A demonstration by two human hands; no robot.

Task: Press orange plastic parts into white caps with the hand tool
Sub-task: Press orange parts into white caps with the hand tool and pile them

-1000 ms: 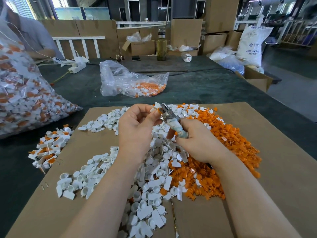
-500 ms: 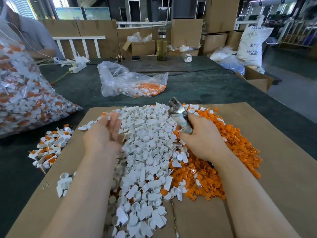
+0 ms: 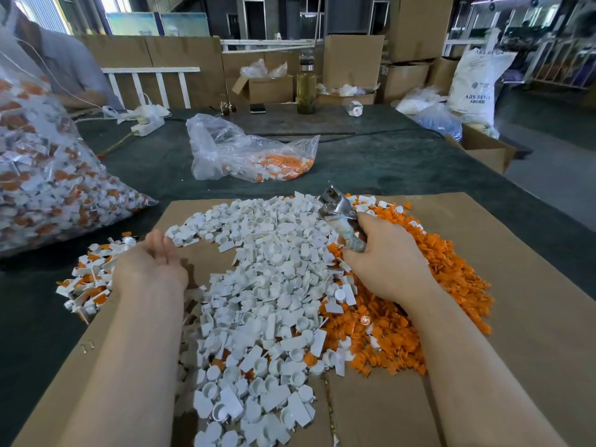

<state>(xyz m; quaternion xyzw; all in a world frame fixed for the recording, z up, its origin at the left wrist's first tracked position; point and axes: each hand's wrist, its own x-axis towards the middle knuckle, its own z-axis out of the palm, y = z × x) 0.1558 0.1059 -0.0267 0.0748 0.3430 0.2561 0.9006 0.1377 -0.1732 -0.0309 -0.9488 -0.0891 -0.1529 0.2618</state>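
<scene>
Hands work apart: the right hand (image 3: 392, 262) grips the hand tool (image 3: 343, 221) ready, while the left hand (image 3: 150, 266), open and maybe empty, hovers by the finished caps (image 3: 87, 279).

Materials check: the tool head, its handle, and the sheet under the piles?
Tool head: bare metal, going by its grey shine. Handle in the right hand: seems wrapped in worn tape, pale and blotchy; core hidden. Sheet: corrugated cardboard, matte brown.

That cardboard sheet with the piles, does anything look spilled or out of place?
Slightly: a few white caps lie strewn over the orange parts, and some orange pieces sit among the white pile near its lower part. Otherwise nothing stands out.
</scene>
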